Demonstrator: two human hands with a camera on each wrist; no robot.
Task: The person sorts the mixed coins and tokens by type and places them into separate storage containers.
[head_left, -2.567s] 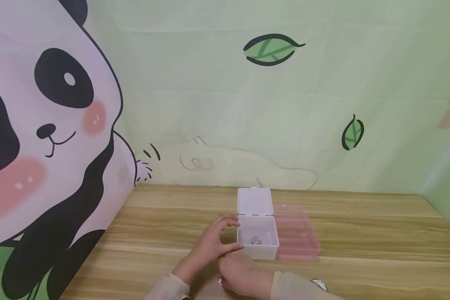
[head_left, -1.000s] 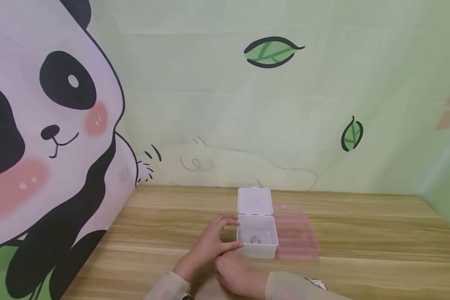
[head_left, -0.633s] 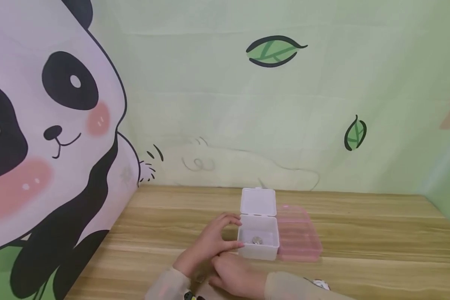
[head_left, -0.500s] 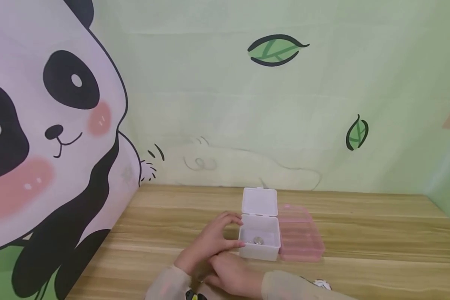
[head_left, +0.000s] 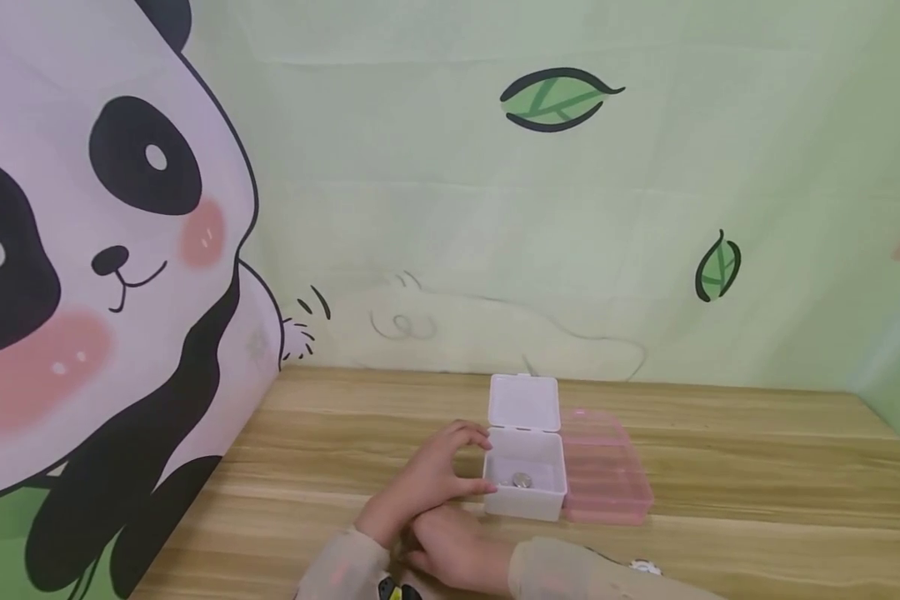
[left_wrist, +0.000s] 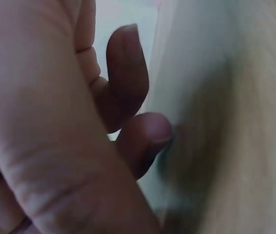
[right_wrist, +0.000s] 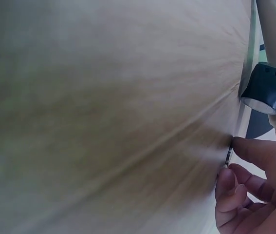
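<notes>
A: What's nearest?
B: A black-and-yellow fitting (head_left: 399,591) by the left sleeve (head_left: 343,560). Off to the right, a white thing with dark markings (head_left: 645,567) shows past the right sleeve (head_left: 562,568); I can't make out what it is.
A: And the right hand (head_left: 453,546)?
B: Low over the wooden tabletop (head_left: 757,467), close against the heel of the left hand (head_left: 431,475). The right wrist view shows fingertips on either side of a small thin piece (right_wrist: 229,157); I can't tell whether they pinch it or merely touch it.
A: How would you take it up?
B: I'd tip one edge with a nail, pinch it by the rim, then slide clear of the left arm before lifting.
A: What's the left doing?
B: Holding the white box (head_left: 523,503) at its left side, thumb at the front corner, fingers bent. Light pressure should be enough; a hard push might skid it.
A: Inside?
B: A silvery disc (head_left: 522,480), near the front wall. The lid (head_left: 524,402) is folded back.
A: Beyond?
B: Just right, a pink translucent box (head_left: 607,479); behind, a green panda backdrop (head_left: 420,167).
</notes>
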